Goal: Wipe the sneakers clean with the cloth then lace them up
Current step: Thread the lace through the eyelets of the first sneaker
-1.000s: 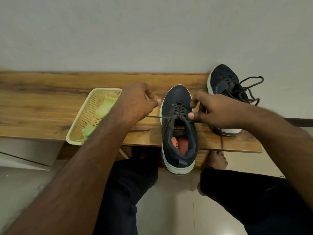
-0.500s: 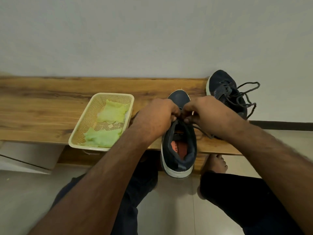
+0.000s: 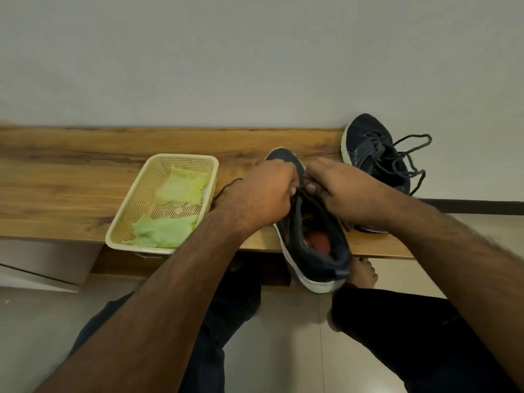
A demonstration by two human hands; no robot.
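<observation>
near sneaker [image 3: 314, 245]: navy with a white sole, sitting center-right of the frame on the wooden bench [image 3: 71, 177]. Its heel hangs off the front edge toward me and the toe points at the wall. I can see an orange-red insole inside.

left hand [image 3: 263, 194]: right over the sneaker's lace area, fingers curled in and pinching the dark lace [image 3: 226, 186]. A loose tail of that lace trails off to the left across the bench, toward the basket.

right hand [image 3: 340, 191]: pretty much touching the left one, fingers curled too, thumb pressed down at the tongue. Looks clamped on the lace from the other side, though from my feed the exact strand is hidden under the fingers.

second sneaker [image 3: 374, 154]: same navy kind, upper right of the frame at the bench's far end, by the wall. Laces are threaded and the loops flop out to the right.

cloth [image 3: 173, 211]: pale green, crumpled, lying inside the cream plastic basket [image 3: 124, 219] left of center. Nobody's touching it.

basket: sits at the bench's front edge, just left of my left forearm.

bottom of frame: dark trousers, a bare foot under the bench, tiled floor.
</observation>
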